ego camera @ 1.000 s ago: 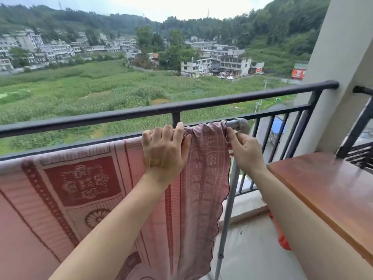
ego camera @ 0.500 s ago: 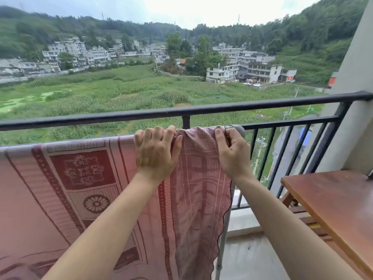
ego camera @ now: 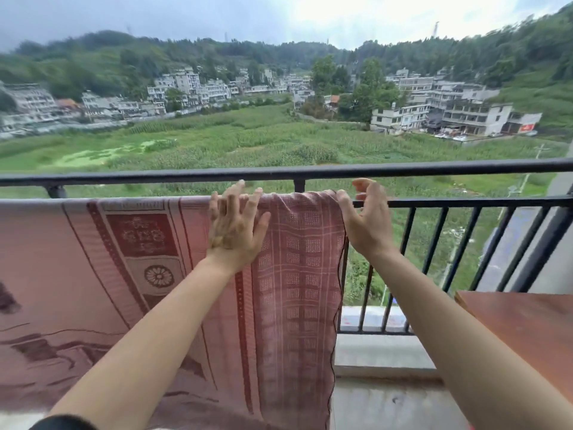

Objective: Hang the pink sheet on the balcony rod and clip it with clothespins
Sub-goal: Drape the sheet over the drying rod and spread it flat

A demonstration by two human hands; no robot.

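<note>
The pink sheet, patterned in dark red, hangs over a rod that runs just inside the black balcony railing; the cloth covers the rod completely. My left hand lies flat on the sheet near its top fold, fingers spread. My right hand hovers at the sheet's right edge with fingers apart, its thumb side touching the cloth. No clothespins are in view.
A brown wooden table stands at the right, close to my right forearm. A low concrete ledge runs under the railing bars. Beyond the railing lie green fields, buildings and wooded hills.
Both hands have released their grip on the sheet's top and opened their fingers. The view has swung left, so the rod's bare end and its pole no longer show.
</note>
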